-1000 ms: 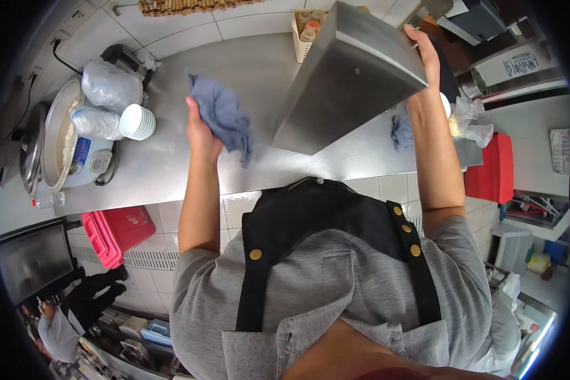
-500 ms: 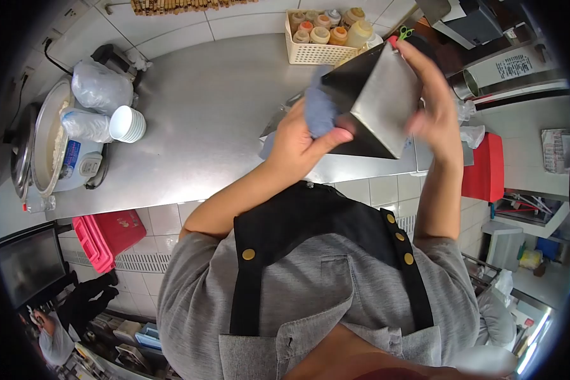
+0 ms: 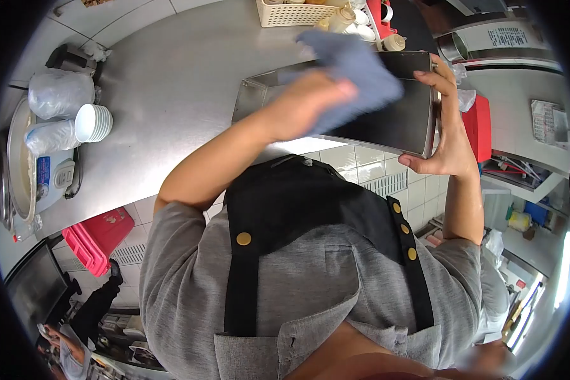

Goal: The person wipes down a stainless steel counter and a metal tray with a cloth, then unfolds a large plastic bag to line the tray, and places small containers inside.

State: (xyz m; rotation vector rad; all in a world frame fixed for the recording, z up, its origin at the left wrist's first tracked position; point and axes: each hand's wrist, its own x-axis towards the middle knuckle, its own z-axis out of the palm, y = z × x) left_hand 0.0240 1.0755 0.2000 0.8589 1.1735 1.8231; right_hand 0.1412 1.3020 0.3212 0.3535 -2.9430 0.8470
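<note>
My left hand [image 3: 310,104], blurred by motion, grips a blue-grey cloth [image 3: 367,76] and holds it over a long rectangular metal container [image 3: 392,123]. The cloth hides part of the container's dark side. My right hand [image 3: 449,120] clasps the container's right end, with the thumb at the near corner and the fingers at the far one. Beyond my left wrist a metal rim with a corner [image 3: 253,92] shows; whether it belongs to the same container I cannot tell.
A steel counter [image 3: 164,95] stretches to the left, bearing white cups [image 3: 94,123], plastic-wrapped bundles [image 3: 60,94] and a large bowl [image 3: 22,158]. A basket [image 3: 291,15] of bottles stands at the back. Red bins [image 3: 101,237] stand below the counter, and another person [image 3: 76,342] is at lower left.
The metal container has turned from a raised tilt to lying more level across my front. My left hand has lifted the cloth into fuller view; my right hand now clasps the container's end. The view has shifted.
</note>
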